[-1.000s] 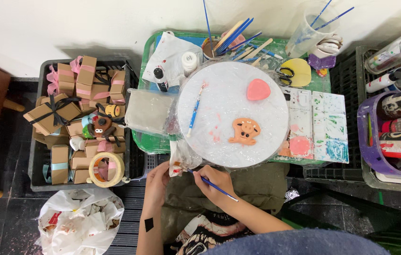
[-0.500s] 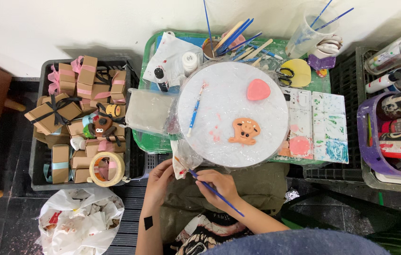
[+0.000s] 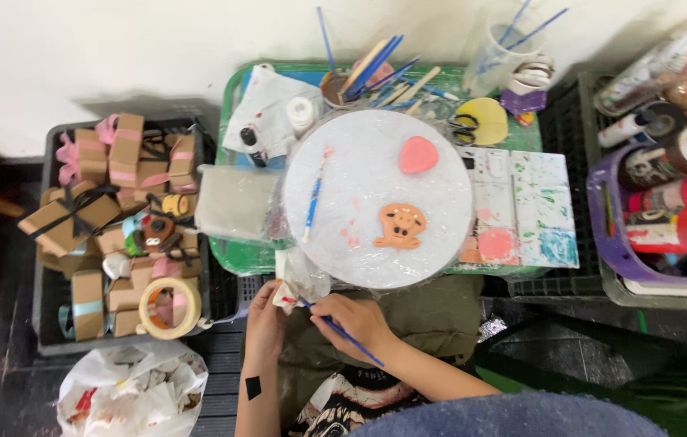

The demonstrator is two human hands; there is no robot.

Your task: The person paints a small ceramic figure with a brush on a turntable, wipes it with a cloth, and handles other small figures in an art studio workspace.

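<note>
The tip of the thin blue-handled paintbrush (image 3: pixel 342 330) is buried in the crumpled white paint-stained tissue (image 3: pixel 295 287), so its bristles cannot be made out. The left hand (image 3: pixel 264 317) is closed around that tissue just below the edge of the round white plastic-covered board (image 3: pixel 376 202); the right hand (image 3: pixel 353 317) pinches the brush handle. The brush's long axis runs diagonally, tip pointing up-left into the tissue, tail down-right over the wrist. On the board lies an orange clay animal face (image 3: pixel 399 226). At the right, red-and-white paint bottles (image 3: pixel 675 214) lie sideways in a purple basket (image 3: pixel 606 243), partly cut off. At the left, brown cardboard boxes (image 3: pixel 109 202) with ribbons fill a grey crate (image 3: pixel 46 344).
</note>
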